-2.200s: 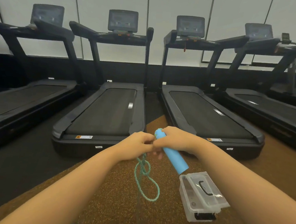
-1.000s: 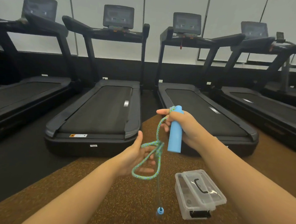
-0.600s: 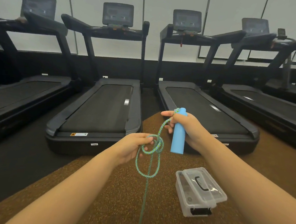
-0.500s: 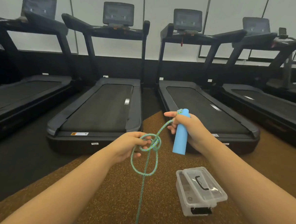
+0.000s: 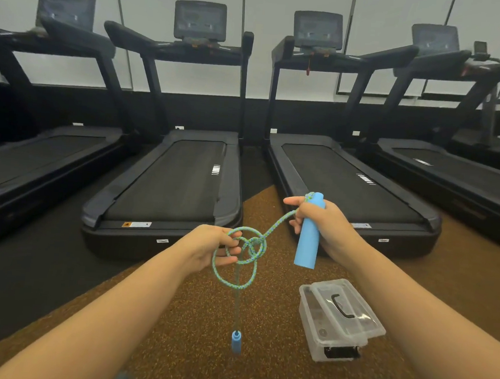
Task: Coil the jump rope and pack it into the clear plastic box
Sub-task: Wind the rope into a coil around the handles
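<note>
Two hands hold the jump rope [image 5: 250,248] in the air above the floor [image 5: 173,332]. The right hand [image 5: 329,224] grips the blue foam handle [image 5: 309,238]. Its fingers are curled round the upper half of the grip, except the index finger, which points straight out to the left. The handle stands nearly upright with its cord end at the top.

The green-and-blue braided cord [image 5: 279,222] leaves the top of this handle and runs down and left to the left hand [image 5: 209,248]. The left hand's fingers are curled on a small bundle of overlapping loops. One larger loop hangs just below that hand. From the bundle a single straight length drops to the second blue handle [image 5: 236,340], which hangs low and looks blurred. Whether it touches the floor cannot be told.

The clear plastic box [image 5: 308,314] sits on the brown speckled floor, near and to the right, apart from the rope and both hands. Its lid [image 5: 363,324] is on and carries a black carry handle [image 5: 342,306]. A black latch [image 5: 341,352] shows at the near end.

Four black treadmills [image 5: 178,178] stand in a row on the far side, on black matting [image 5: 29,277].
</note>
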{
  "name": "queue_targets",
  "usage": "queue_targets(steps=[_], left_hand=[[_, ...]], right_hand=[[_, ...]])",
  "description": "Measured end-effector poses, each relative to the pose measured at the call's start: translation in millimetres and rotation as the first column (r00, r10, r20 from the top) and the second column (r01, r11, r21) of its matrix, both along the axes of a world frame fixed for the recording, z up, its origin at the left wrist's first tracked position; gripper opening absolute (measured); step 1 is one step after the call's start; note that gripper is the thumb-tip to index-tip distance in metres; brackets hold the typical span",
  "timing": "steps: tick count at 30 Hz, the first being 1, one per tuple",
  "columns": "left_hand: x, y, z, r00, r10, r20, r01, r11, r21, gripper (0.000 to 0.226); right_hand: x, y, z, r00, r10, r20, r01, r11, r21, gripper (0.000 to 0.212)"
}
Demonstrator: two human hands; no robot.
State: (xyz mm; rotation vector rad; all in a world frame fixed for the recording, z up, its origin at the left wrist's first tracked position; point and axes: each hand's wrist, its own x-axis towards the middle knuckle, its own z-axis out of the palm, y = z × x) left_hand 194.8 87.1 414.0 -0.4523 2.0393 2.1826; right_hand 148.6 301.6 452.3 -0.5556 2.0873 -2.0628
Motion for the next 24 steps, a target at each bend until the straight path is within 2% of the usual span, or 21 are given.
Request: queue_targets(steps=[3, 7, 11, 16, 20, 24], left_hand=[[0, 0, -5, 1.0, -0.011, -0.024, 0.01, 0.998, -0.059, 0.022], [-1, 5, -20, 0.996, -0.05, -0.079, 0.028, 0.965, -0.262, 0.023], [0, 16, -30, 0.992, -0.082, -0.101, 0.029, 0.896, -0.443, 0.007], [1, 30, -34, 0.979, -0.064, -0.194, -0.101, 0.674, -0.732, 0.003], [0, 38, -36, 0.974, -0.087, -0.21, -0.096, 0.678, -0.729, 0.007], [-2, 35, -30, 0.982, -0.058, -0.18, -0.068, 0.779, -0.623, 0.022]], right_hand=[[1, -3, 1, 1.0, -0.005, -0.022, 0.005, 1.0, 0.013, 0.038], [1, -8, 6, 0.997, -0.003, -0.071, 0.001, 1.0, -0.03, 0.032], [5, -13, 9, 0.993, -0.01, -0.12, 0.013, 1.0, 0.021, 0.026], [8, -17, 8, 0.99, 0.016, -0.138, -0.009, 0.999, 0.051, 0.025], [7, -16, 7, 0.989, 0.026, -0.147, -0.016, 0.997, 0.073, 0.025], [0, -11, -3, 0.991, -0.01, -0.135, 0.029, 0.989, 0.142, 0.023]])
